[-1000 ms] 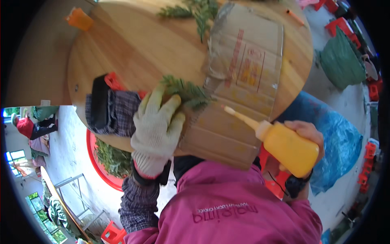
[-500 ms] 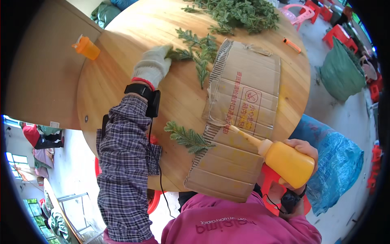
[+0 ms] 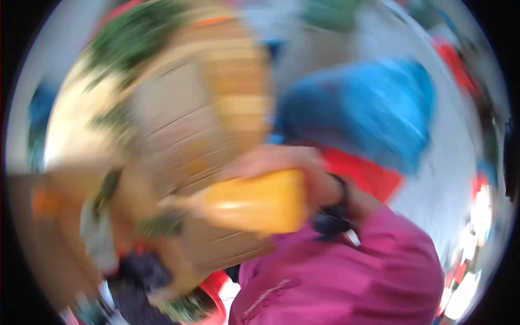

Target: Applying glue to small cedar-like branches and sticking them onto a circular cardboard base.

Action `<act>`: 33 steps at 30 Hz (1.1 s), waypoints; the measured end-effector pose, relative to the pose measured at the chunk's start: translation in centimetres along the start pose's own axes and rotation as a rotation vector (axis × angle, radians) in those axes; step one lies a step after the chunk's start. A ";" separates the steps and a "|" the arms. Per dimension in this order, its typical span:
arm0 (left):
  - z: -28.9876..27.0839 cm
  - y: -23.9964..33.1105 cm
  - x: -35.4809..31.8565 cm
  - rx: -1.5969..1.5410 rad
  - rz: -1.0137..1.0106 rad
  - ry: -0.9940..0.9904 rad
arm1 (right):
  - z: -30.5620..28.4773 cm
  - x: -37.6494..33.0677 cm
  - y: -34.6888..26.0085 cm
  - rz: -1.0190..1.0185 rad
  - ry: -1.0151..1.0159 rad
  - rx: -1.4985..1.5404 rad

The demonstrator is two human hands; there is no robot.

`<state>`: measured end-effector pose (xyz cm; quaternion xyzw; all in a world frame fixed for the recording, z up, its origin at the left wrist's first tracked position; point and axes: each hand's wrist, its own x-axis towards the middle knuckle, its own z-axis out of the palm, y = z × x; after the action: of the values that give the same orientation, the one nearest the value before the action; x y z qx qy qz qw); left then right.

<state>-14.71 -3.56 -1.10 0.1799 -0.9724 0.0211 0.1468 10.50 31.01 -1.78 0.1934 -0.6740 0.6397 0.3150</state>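
Note:
The whole view is smeared by motion. My right hand (image 3: 276, 160), bare, is wrapped round a squeeze bottle (image 3: 254, 200) of yellow-orange liquid, its tapered nozzle pointing left over a flattened cardboard piece (image 3: 179, 108). At the lower left is my left hand (image 3: 98, 233) in a whitish glove. A dark green fir sprig (image 3: 108, 189) sticks out from the glove's fingertips and seems pinched there. Another sprig (image 3: 160, 225) lies by the cardboard's edge, just below the nozzle. More loose greenery (image 3: 116, 119) lies on the cardboard's far left side.
A heap of green sprigs (image 3: 135, 32) covers the far part of the round wooden table (image 3: 244, 103). An orange cup (image 3: 44, 200) shows at the left. Right of the table are a blue plastic bag (image 3: 368, 108) and something red (image 3: 363, 173). A red tub (image 3: 216, 292) with greenery stands below.
The view has swung right, shifting the table leftward. My left hand has drawn back toward me with a sprig at its fingertips. My right hand still holds the bottle.

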 end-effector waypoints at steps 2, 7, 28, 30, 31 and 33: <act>3.5 -5.1 7.4 -0.651 0.855 -0.351 | -2.2 -1.6 -2.6 -0.014 0.077 -0.020; 11.5 -6.9 12.4 -0.864 0.833 -0.199 | -9.5 -7.9 -8.5 0.305 0.509 -0.104; -5.5 -2.1 -5.0 -0.408 0.937 0.032 | -3.3 1.2 3.3 0.001 0.030 0.155; -4.9 -1.5 -5.8 -0.408 0.994 0.051 | -1.3 2.4 3.8 0.057 0.037 0.221; -4.4 -1.6 -6.1 -0.376 0.988 0.033 | -0.5 3.1 4.2 0.063 0.031 0.225; -3.3 -2.0 -6.5 -0.314 0.978 -0.003 | 0.8 4.6 4.7 0.077 -0.054 0.224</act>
<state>-7.24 -2.90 0.16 -0.3204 -0.9345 -0.0592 0.1436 3.92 31.41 -2.16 0.2188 -0.6136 0.7169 0.2484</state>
